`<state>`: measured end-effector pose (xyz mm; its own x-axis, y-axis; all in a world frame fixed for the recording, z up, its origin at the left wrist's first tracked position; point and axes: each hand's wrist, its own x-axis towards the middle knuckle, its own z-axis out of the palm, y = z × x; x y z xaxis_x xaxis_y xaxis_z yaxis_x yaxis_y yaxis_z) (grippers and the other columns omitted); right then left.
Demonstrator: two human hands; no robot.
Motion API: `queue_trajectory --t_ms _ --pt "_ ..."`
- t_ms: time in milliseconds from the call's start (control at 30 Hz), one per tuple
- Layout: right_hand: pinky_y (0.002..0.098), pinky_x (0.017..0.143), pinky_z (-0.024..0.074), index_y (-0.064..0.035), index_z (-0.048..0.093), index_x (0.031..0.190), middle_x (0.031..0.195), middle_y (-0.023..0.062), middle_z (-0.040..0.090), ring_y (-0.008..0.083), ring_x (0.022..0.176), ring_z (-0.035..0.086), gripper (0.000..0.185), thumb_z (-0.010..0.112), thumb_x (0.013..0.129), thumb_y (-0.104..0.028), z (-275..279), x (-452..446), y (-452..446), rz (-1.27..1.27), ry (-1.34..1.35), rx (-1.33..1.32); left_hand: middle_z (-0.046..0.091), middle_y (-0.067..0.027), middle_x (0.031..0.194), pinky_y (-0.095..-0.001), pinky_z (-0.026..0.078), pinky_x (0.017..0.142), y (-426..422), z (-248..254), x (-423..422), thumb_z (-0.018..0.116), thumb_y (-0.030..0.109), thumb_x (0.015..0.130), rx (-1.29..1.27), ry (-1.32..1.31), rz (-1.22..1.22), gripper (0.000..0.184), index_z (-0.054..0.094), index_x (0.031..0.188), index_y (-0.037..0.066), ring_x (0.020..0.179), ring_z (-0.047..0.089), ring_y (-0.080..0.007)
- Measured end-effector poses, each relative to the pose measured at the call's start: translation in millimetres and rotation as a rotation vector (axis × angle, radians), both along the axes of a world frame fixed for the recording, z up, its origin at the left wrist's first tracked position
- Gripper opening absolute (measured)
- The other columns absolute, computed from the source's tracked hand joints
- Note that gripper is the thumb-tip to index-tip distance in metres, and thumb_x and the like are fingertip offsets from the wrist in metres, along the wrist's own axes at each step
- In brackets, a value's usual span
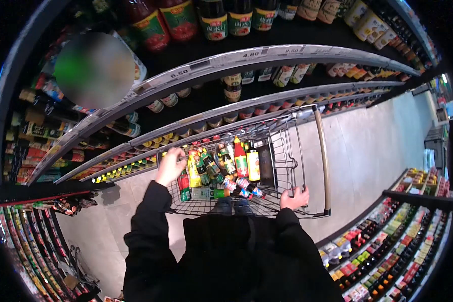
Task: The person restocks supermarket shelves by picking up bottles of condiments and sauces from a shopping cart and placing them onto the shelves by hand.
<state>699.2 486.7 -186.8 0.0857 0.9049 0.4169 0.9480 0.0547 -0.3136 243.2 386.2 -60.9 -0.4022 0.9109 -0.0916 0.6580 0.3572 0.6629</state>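
A wire shopping cart (317,216) stands across in front of me, its handle bar (323,161) on the right. My right hand (294,198) is wrapped round the wire of its near side, close to the handle end. My left hand (171,167) is over the left end of the basket, fingers curled together; what they hold, if anything, is hidden. Inside the basket lie several sauce bottles: a red bottle (240,160), a bottle with a white and orange label (253,166), a yellow bottle (193,168), a green-capped bottle (211,193) and dark ones.
Beyond the cart rises a shelf unit (226,58) with jars and bottles on several levels. More stocked shelves stand at the lower right (387,241) and lower left (32,246). Grey tiled floor (355,151) runs between them. A round blur covers the upper left.
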Motion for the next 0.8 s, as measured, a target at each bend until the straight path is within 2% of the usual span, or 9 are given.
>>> queue_trajectory --t_ms 67,167,200,333,400,433,467,567,800 --pt "0.0489 0.091 0.0355 -0.0117 0.058 0.077 0.124 0.0193 0.052 0.0384 0.110 0.048 0.025 0.070 0.055 -0.018 0.4 -0.2 0.9 0.010 -0.008 0.015 0.064 -0.0183 0.088 -0.0405 0.051 0.078 -22.7 -100.1 3.2 0.067 0.014 0.078 -0.011 0.019 0.027 0.016 0.061 0.087 0.003 0.088 0.064 -0.0371" --pt "0.0488 0.090 0.0352 -0.0121 0.058 0.076 0.123 0.0186 0.053 0.0378 0.107 0.049 0.025 0.070 0.055 -0.017 0.0 -2.1 2.2 0.004 -0.027 0.034 0.062 -0.0118 0.078 -0.0353 0.052 0.068 -42.5 -237.8 11.8 0.069 0.016 0.080 -0.331 -0.393 0.100 0.018 0.061 0.089 0.003 0.073 0.062 -0.0230" --pt "0.0488 0.090 0.0352 -0.0121 0.058 0.076 0.123 0.0186 0.053 0.0378 0.107 0.049 0.025 0.070 0.055 -0.017 0.5 -2.5 1.7 -0.010 -0.043 0.021 0.059 -0.0072 0.074 -0.0328 0.052 0.063 -37.5 -242.2 24.6 0.069 0.014 0.082 -0.307 -0.503 0.069 0.015 0.061 0.090 0.004 0.068 0.059 -0.0145" --pt "0.0476 0.089 0.0342 -0.0141 0.059 0.077 0.124 0.0195 0.052 0.0373 0.105 0.049 0.025 0.068 0.054 -0.018 -4.7 -0.3 1.4 -0.027 -0.012 -0.044 0.058 -0.0084 0.096 -0.0441 0.054 0.067 -16.9 -300.8 78.7 0.073 0.039 0.080 -0.822 -1.029 0.373 0.048 0.058 0.110 0.005 0.081 0.062 -0.0230" --pt "0.0473 0.089 0.0333 -0.0140 0.059 0.077 0.124 0.0193 0.052 0.0372 0.105 0.049 0.025 0.068 0.054 -0.017 -4.7 0.5 0.4 -0.002 0.010 -0.028 0.065 -0.0095 0.087 -0.0341 0.056 0.056 -10.6 -325.6 118.5 0.069 0.042 0.085 -0.857 -1.007 0.507 0.045 0.061 0.109 0.005 0.057 0.058 -0.0187" --pt "0.0468 0.088 0.0330 -0.0138 0.059 0.077 0.123 0.0198 0.052 0.0375 0.103 0.049 0.024 0.067 0.054 -0.017 -2.6 -1.7 1.2 -0.010 0.004 -0.032 0.067 -0.0087 0.090 -0.0340 0.055 0.062 4.8 -277.2 135.6 0.068 0.052 0.083 -0.762 -1.352 0.542 0.055 0.059 0.118 0.010 0.063 0.059 -0.0203" --pt "0.0468 0.088 0.0330 -0.0138 0.059 0.077 0.123 0.0198 0.052 0.0375 0.103 0.049 0.024 0.067 0.054 -0.017 -1.2 -3.3 1.6 -0.023 -0.008 -0.034 0.056 -0.0165 0.118 -0.0446 0.051 0.079 -1.5 -323.7 139.8 0.066 0.057 0.082 -0.980 -1.168 0.450 0.073 0.049 0.129 0.004 0.092 0.063 -0.0266" --pt "0.0462 0.087 0.0330 -0.0137 0.059 0.076 0.121 0.0205 0.053 0.0378 0.100 0.049 0.024 0.065 0.053 -0.018 -1.0 -3.5 1.8 -0.026 0.007 -0.044 0.066 -0.0027 0.074 -0.0272 0.038 0.042 -17.2 -422.8 161.0 0.055 0.045 0.094 -0.699 -1.615 0.356 0.033 0.067 0.101 0.014 0.049 0.053 -0.0112" --pt "0.0456 0.082 0.0362 -0.0112 0.059 0.076 0.121 0.0199 0.054 0.0363 0.094 0.050 0.027 0.066 0.051 -0.018 -0.5 -0.8 3.9 -0.019 -0.024 -0.036 0.070 -0.0159 0.102 -0.0359 0.059 0.064 -23.2 -467.2 163.5 0.051 0.039 0.098 -0.601 -1.698 0.573 0.037 0.062 0.106 0.005 0.077 0.069 -0.0231"
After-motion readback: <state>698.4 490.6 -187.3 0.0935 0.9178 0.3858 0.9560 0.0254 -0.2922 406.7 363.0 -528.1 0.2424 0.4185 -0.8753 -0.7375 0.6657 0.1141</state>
